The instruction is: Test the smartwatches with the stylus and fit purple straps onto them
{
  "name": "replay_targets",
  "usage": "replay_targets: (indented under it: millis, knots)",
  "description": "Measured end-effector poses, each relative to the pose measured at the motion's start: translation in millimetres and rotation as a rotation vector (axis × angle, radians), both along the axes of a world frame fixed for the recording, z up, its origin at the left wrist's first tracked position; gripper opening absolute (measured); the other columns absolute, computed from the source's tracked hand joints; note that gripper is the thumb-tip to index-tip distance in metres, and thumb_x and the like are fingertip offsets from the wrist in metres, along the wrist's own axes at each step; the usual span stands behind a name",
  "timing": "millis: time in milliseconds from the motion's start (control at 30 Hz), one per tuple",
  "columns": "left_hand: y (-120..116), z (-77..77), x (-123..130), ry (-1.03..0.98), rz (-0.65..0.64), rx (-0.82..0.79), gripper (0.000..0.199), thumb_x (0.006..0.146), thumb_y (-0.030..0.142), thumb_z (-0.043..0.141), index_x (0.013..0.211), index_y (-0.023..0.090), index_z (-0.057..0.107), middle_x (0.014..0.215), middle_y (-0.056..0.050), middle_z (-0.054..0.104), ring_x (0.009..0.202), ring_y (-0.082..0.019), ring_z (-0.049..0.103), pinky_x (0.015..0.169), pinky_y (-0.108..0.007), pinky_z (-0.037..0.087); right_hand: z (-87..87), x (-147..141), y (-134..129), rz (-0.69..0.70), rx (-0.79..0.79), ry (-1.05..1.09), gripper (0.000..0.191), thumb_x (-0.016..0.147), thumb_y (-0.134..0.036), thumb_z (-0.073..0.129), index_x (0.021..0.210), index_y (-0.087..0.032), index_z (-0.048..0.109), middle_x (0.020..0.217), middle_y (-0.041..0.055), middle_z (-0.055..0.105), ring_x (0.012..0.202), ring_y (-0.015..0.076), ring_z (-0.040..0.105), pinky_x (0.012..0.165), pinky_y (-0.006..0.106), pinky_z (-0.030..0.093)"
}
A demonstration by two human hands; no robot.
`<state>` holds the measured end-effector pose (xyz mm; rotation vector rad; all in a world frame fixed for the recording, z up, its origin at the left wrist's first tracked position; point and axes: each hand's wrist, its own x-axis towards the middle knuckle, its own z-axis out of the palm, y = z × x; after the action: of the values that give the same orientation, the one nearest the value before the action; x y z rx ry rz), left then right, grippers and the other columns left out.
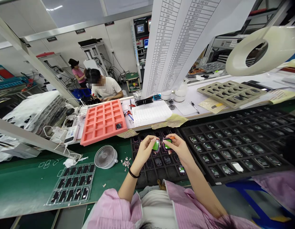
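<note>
My left hand (144, 150) pinches a small black-framed watch-like device with a green film (156, 145). My right hand (178, 148) holds a second green-filmed device (167, 143), and a thin orange-tipped tool (170, 137) shows at its fingertips. The two devices almost touch, just above a black compartment tray (137, 149). More small devices sit in its cells below my hands. To the right lies a larger black tray (185, 133), with many similar devices in its cells.
A salmon foam tray (103, 121) and a printed sheet (152, 113) lie beyond my hands. A small white fan (105, 156) stands on the green mat (25, 181) at left, near a clear tray of black panels (71, 184). A seated co-worker (105, 87) works at the far bench.
</note>
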<state>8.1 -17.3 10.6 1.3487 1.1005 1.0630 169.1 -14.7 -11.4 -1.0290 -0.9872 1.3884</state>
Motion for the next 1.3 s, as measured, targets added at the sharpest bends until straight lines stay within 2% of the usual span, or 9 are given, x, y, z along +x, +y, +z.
replay_targets:
  millis: [133, 267, 400, 467, 633, 833, 1033, 1167, 1300]
  knots:
    - [1, -4.2, -1, -0.026, -0.036, 0.040, 0.033, 0.082, 0.046, 0.060, 0.098, 0.017, 0.060, 0.095, -0.005, 0.062, 0.077, -0.012, 0.055, 0.061, -0.021, 0.046, -3.6, 2, 1, 0.073, 0.022, -0.022, 0.042, 0.060, -0.036, 0.082, 0.089, -0.023, 0.055, 0.073, -0.0029, 0.060, 0.047, 0.0087, 0.051, 0.040, 0.022, 0.044]
    - [2, -10.9, -1, -0.038, -0.051, 0.049, 0.033, 0.081, 0.041, 0.064, 0.103, 0.017, 0.057, 0.103, -0.007, 0.060, 0.083, -0.014, 0.057, 0.065, -0.022, 0.048, -5.0, 5, 1, 0.120, 0.044, -0.041, 0.045, 0.060, -0.032, 0.082, 0.094, -0.024, 0.054, 0.080, -0.0015, 0.062, 0.053, 0.0107, 0.056, 0.043, 0.022, 0.045]
    - [2, -12.5, -3, -0.053, -0.077, 0.061, 0.041, 0.079, 0.036, 0.067, 0.115, 0.019, 0.054, 0.114, -0.009, 0.058, 0.096, -0.018, 0.057, 0.076, -0.027, 0.049, -10.3, 9, 4, 0.120, 0.065, -0.034, 0.048, 0.058, -0.029, 0.083, 0.096, -0.025, 0.054, 0.085, 0.0000, 0.063, 0.060, 0.0121, 0.059, 0.046, 0.022, 0.047]
    - [1, -11.1, -4, -0.083, -0.103, 0.055, 0.046, 0.080, 0.036, 0.066, 0.121, 0.020, 0.051, 0.116, -0.009, 0.057, 0.096, -0.017, 0.056, 0.078, -0.027, 0.048, -15.4, 10, 6, 0.101, 0.083, -0.023, 0.050, 0.057, -0.029, 0.083, 0.097, -0.025, 0.054, 0.087, 0.0005, 0.063, 0.061, 0.0122, 0.059, 0.044, 0.021, 0.046]
    - [2, -8.4, -9, -0.118, -0.141, 0.021, 0.052, 0.085, 0.041, 0.058, 0.130, 0.021, 0.046, 0.102, -0.007, 0.057, 0.072, -0.011, 0.051, 0.059, -0.022, 0.042, -23.5, 11, 9, 0.079, 0.089, -0.011, 0.046, 0.063, -0.034, 0.080, 0.100, -0.024, 0.054, 0.083, -0.0003, 0.063, 0.055, 0.0108, 0.058, 0.041, 0.021, 0.042]
    - [2, -2.4, -5, -0.093, -0.028, -0.027, 0.045, 0.083, 0.050, 0.057, 0.115, 0.019, 0.058, 0.085, -0.002, 0.055, 0.065, -0.009, 0.048, 0.048, -0.018, 0.034, -16.2, 9, 6, 0.087, 0.070, -0.024, 0.046, 0.064, -0.036, 0.080, 0.100, -0.023, 0.054, 0.078, -0.0015, 0.062, 0.053, 0.0106, 0.057, 0.041, 0.021, 0.041]
    - [2, 5.0, 2, -0.081, 0.074, -0.076, 0.040, 0.079, 0.054, 0.060, 0.098, 0.019, 0.061, 0.082, 0.000, 0.056, 0.068, -0.010, 0.052, 0.054, -0.018, 0.045, -15.2, 8, 4, 0.100, 0.067, -0.038, 0.047, 0.063, -0.036, 0.081, 0.099, -0.023, 0.054, 0.075, -0.0023, 0.062, 0.052, 0.0106, 0.056, 0.042, 0.021, 0.041]
    - [3, 3.2, 3, -0.089, 0.081, -0.061, 0.040, 0.076, 0.054, 0.063, 0.092, 0.018, 0.060, 0.076, 0.001, 0.054, 0.063, -0.009, 0.050, 0.051, -0.018, 0.042, -19.7, 9, 5, 0.093, 0.067, -0.033, 0.041, 0.068, -0.039, 0.077, 0.100, -0.023, 0.056, 0.081, -0.0005, 0.064, 0.052, 0.0104, 0.057, 0.042, 0.022, 0.042]
    - [3, -0.5, -1, -0.100, 0.024, -0.067, 0.041, 0.084, 0.054, 0.054, 0.104, 0.019, 0.062, 0.077, 0.001, 0.055, 0.057, -0.007, 0.046, 0.045, -0.017, 0.034, -20.8, 11, 6, 0.072, 0.053, -0.022, 0.037, 0.073, -0.043, 0.073, 0.100, -0.023, 0.057, 0.080, -0.0002, 0.064, 0.051, 0.0104, 0.058, 0.042, 0.022, 0.043]
